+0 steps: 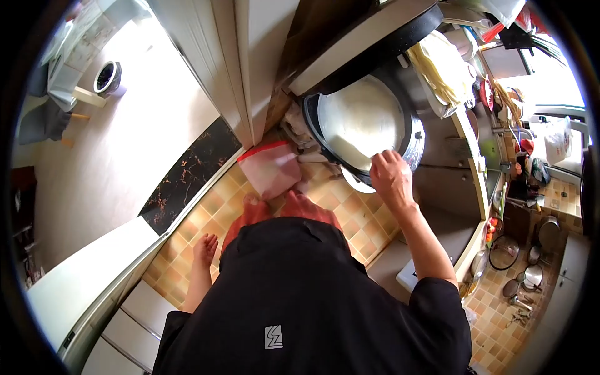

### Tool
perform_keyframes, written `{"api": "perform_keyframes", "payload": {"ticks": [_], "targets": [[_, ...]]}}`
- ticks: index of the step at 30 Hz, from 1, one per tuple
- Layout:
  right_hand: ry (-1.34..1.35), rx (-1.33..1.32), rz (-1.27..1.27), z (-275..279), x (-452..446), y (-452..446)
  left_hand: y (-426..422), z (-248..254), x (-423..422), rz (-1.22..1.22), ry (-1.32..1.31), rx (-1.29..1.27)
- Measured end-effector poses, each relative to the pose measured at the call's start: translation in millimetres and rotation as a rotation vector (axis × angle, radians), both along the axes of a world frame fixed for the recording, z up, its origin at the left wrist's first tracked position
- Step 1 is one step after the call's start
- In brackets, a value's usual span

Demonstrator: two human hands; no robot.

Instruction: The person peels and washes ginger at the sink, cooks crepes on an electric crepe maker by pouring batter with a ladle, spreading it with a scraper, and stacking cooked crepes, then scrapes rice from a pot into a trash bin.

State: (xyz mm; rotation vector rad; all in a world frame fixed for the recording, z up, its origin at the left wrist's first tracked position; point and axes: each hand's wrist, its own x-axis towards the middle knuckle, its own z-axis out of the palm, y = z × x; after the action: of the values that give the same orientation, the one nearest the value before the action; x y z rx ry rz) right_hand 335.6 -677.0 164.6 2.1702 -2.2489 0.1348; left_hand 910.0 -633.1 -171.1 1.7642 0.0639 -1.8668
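Note:
A round black-rimmed pan (362, 122) with a pale, whitish sheet or layer over its inside stands beyond my body, a little right of centre. My right hand (392, 178) is over its near edge, with the fingers curled and pinched together. Whatever they may hold is hidden. My left hand (205, 251) hangs low at my side above the tiled floor, fingers loosely apart and holding nothing.
A pink-and-white bag with a red edge (272, 169) sits by my feet. Pale yellow strips (444, 65) lie on the counter right of the pan. A white door frame (250, 75) stands left. Several pans and lids (533, 276) hang on the right wall.

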Motion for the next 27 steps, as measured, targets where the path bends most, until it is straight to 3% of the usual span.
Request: {"api": "perform_keyframes", "payload": {"ticks": [5, 8, 14, 18, 22, 27], "targets": [[0.165, -0.176, -0.114, -11, -55, -35, -13, -10, 13, -0.03, 0.059, -0.023], [0.25, -0.082, -0.166, -23, -73, -38, -17, -17, 21, -0.038, 0.065, 0.021], [0.012, 0.119, -0.21, -9, 5, -27, 0, -9, 29, 0.012, -0.025, 0.046], [-0.187, -0.033, -0.211, 16, 8, -57, 14, -15, 35, 0.009, -0.021, 0.086], [-0.204, -0.062, -0.031, 49, -48, -81, 19, -15, 25, 0.029, -0.006, 0.055], [-0.081, 0.316, 0.252, 66, -104, -85, 31, -12, -2, 0.088, -0.009, 0.025]]}}
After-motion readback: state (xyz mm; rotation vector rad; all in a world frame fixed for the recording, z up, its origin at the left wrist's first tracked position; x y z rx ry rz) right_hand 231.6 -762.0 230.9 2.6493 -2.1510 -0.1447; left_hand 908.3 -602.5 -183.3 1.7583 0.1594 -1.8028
